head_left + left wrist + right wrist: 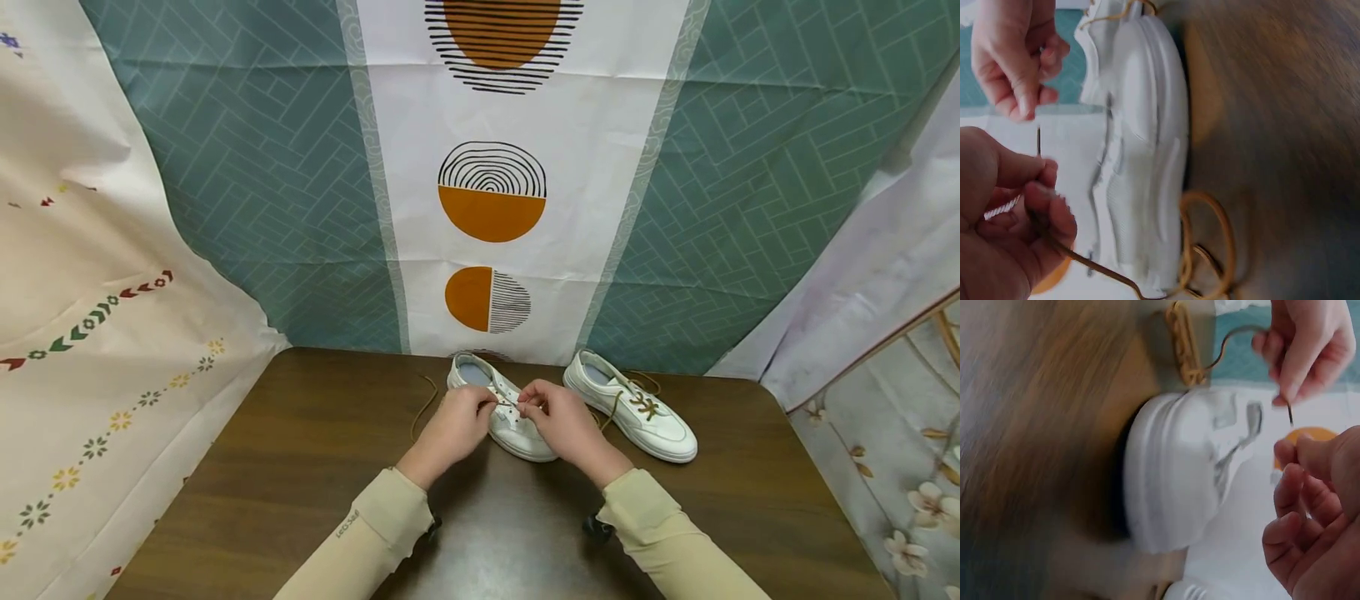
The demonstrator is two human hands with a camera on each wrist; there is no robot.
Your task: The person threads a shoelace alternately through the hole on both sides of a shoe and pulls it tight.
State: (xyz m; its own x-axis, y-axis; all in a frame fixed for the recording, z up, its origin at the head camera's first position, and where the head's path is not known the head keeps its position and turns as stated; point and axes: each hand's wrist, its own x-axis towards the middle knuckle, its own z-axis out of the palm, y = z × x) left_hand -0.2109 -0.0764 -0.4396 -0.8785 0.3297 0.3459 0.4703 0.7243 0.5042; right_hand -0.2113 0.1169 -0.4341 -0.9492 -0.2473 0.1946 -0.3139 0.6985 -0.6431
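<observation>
Both hands meet over a white canvas shoe (pixel 528 440) whose eyelets show no lace across the tongue. My left hand (pixel 459 423) pinches a thin brown shoelace (pixel 1094 265) between thumb and forefinger, and a short dark end sticks out past the fingertips. Opposite it, my right hand (pixel 564 423) has thumb and forefinger pressed together at that lace end; its other fingers curl loosely. From the left hand the lace trails down to a loose heap (pixel 1182 347) on the table beside the shoe. The shoe sits flat, toe turned toward the front right.
A second white shoe (pixel 660 433), with brown lace (pixel 643 406) through its eyelets, stands to the right. Both shoes rest near the back edge of a dark wooden table (pixel 300 467). Patterned cloth (pixel 285 167) hangs behind it, with more cloth at both sides.
</observation>
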